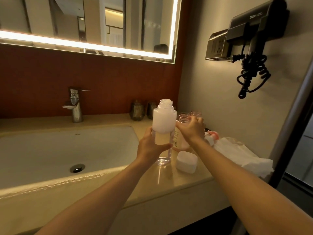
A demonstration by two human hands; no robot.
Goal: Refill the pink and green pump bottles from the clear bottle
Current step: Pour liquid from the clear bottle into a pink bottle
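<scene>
Left grip (150, 148) is wrapping the uncapped clear bottle (164, 122) mid-body, upright at the table's (169, 184) sink side (rigid, smooth plastic, probably slippery and light), while right grip (191, 129) is clasping the open pinkish pump bottle (183, 118) at its shoulder.

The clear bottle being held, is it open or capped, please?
Open: the clear bottle shows a bare threaded neck; a white cap lies on the counter.

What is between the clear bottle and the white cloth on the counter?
Head view: the right hand gripping an uncapped small bottle, then a pink pump head lying beside the cloth.
</scene>
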